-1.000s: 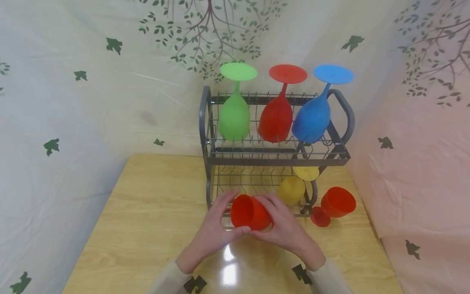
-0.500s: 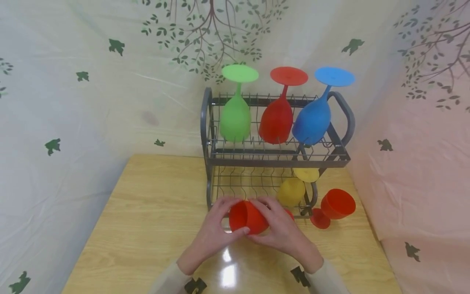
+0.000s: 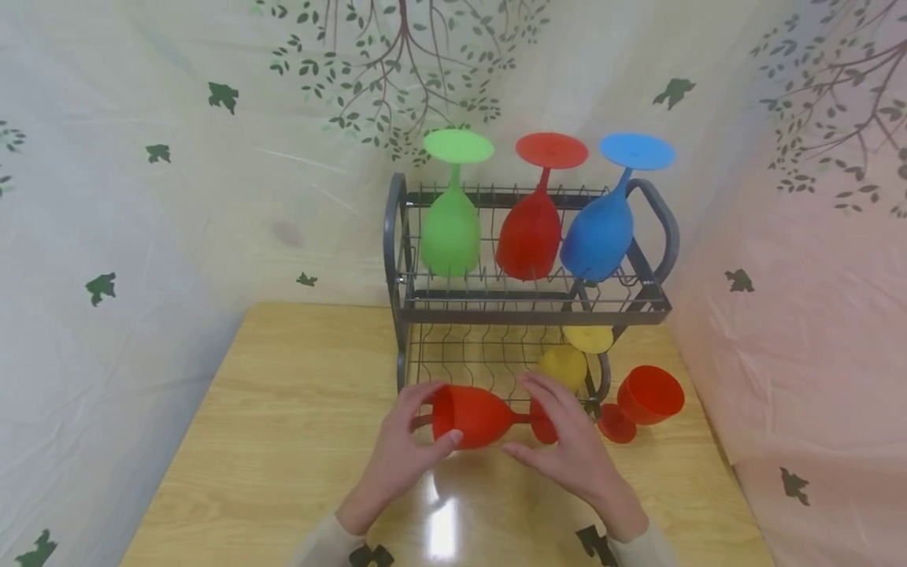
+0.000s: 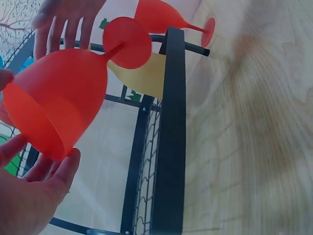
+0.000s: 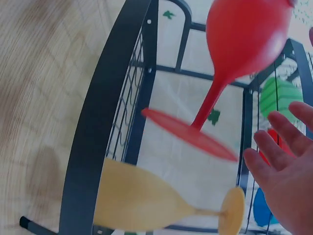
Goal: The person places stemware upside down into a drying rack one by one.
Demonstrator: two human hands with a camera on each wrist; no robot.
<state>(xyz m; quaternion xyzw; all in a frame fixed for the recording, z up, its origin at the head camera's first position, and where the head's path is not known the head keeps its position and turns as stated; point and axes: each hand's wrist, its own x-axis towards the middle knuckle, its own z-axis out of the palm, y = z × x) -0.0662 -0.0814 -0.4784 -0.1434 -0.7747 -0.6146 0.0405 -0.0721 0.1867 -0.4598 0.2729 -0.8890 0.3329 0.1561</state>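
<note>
A red plastic goblet (image 3: 478,417) lies sideways in the air in front of the rack, its mouth to the left and its foot to the right. My left hand (image 3: 397,453) holds it at the rim end of the bowl, fingers on the far side and thumb on the near side; the left wrist view shows the fingertips at the rim. My right hand (image 3: 577,445) is spread around the stem and foot, thumb and fingers apart. In the right wrist view, a gap shows between the right fingers (image 5: 266,139) and the goblet's foot.
Upside down on the black two-tier dish rack's (image 3: 538,315) upper level stand green (image 3: 451,236), red (image 3: 530,240) and blue goblets (image 3: 598,236). A yellow goblet (image 3: 563,367) is inverted on the lower level. Another red goblet (image 3: 650,395) stands upright on the table (image 3: 298,409), right of the rack.
My right hand has come off the goblet's bowl and shifted right toward its foot. The goblet has turned sideways, showing its stem and foot, while my left hand keeps its hold.
</note>
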